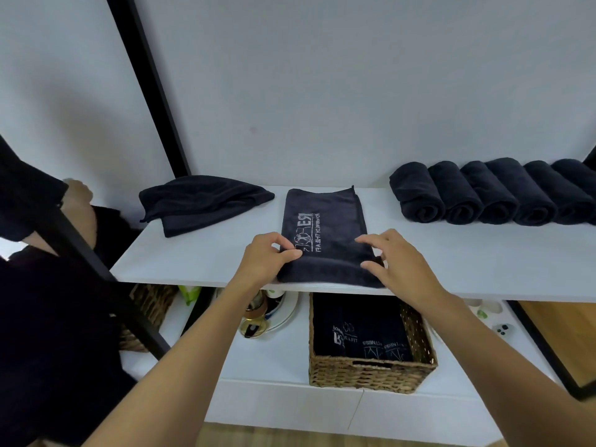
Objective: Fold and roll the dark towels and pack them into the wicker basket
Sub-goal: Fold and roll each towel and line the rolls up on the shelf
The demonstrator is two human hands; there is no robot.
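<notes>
Here, left hand (267,257) and right hand (398,264) pinch the logo towel (325,225) at its started roll; next likely needs tight, even rolling forward.

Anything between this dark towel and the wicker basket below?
Only the white shelf board itself: the dark printed towel lies on it, and its front edge seems to overhang the rear of the woven wicker basket below. The basket's front part looks open, with folded dark towels already inside.
</notes>
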